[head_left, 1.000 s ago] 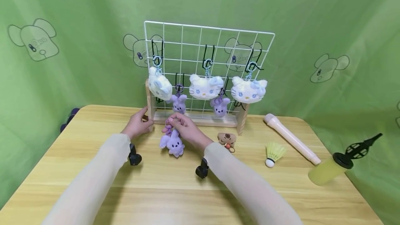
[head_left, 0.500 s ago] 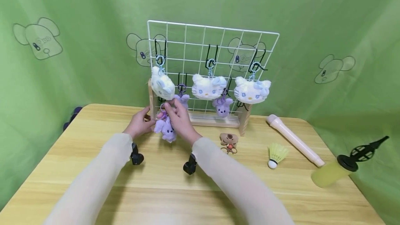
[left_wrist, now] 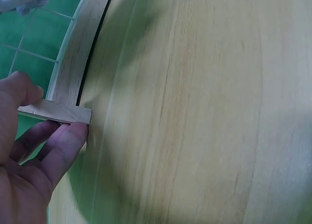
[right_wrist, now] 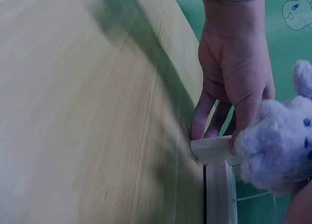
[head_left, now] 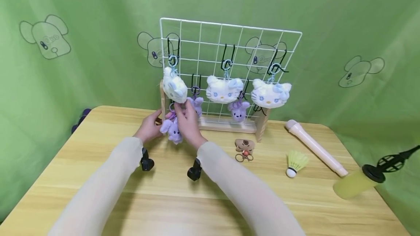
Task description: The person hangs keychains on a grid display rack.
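My left hand [head_left: 149, 128] grips the wooden side post [left_wrist: 73, 112] of a white wire-grid rack [head_left: 210, 43], thumb on one face and fingers on the other. My right hand [head_left: 190, 125] pinches a purple plush bunny keychain [head_left: 173, 131] near its ring, under the white cat plush [head_left: 175, 86] at the rack's left end. The bunny hangs below the fingers, off the table. A black hook behind the ring is mostly hidden. In the right wrist view the bunny plush [right_wrist: 278, 141] is close to the lens, beside my left hand.
Two more white cat plushes [head_left: 224, 89] and two purple bunnies [head_left: 238, 111] hang on black hooks. On the table [head_left: 157, 207] lie a brown keychain [head_left: 244, 146], a yellow shuttlecock [head_left: 296, 161], a pink tube [head_left: 315, 146] and a yellow cylinder with a black top [head_left: 354, 184].
My right hand has lifted the bunny keychain up and left, from in front of the rack to below the left cat plush. The left hand keeps its grip on the post.
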The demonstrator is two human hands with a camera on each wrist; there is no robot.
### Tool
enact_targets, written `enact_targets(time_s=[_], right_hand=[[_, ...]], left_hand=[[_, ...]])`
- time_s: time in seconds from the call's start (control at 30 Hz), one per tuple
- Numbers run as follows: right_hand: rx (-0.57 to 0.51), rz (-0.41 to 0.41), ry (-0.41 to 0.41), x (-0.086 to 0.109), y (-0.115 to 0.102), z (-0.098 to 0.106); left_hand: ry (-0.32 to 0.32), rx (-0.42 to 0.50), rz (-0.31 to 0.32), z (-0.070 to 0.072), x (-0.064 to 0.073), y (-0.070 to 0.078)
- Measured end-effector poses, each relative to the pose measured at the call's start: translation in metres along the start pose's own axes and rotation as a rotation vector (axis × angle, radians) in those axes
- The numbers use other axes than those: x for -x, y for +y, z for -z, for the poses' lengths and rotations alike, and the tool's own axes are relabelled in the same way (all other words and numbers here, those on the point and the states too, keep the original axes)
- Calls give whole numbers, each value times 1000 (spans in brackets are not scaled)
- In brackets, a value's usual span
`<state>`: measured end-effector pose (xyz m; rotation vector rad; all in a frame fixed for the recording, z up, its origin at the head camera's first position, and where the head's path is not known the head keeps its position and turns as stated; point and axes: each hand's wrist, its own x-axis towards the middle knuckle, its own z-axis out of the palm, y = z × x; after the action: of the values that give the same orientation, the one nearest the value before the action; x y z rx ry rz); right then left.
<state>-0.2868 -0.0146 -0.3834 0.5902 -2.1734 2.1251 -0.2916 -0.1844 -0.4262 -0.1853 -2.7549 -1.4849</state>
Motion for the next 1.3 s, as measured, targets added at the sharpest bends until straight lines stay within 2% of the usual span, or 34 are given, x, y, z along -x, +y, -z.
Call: enact_targets(time_s=[0.27, 0.5, 0.6, 0.93, 1.3], right_hand=[[66, -15, 36, -10, 4, -1], [117, -11, 62, -19, 5, 0], [135, -11, 73, -21, 5, 1], [260, -2, 107, -26, 8, 0], [327, 1, 104, -22, 4, 3]], left_hand=[[-13, 9, 17, 1, 0, -1], [-15, -1, -7, 0, 0, -2], [-15, 8, 1, 0, 1, -1], [-6, -11, 7, 1, 1, 0], [-12, -6, 30, 0, 1, 2]])
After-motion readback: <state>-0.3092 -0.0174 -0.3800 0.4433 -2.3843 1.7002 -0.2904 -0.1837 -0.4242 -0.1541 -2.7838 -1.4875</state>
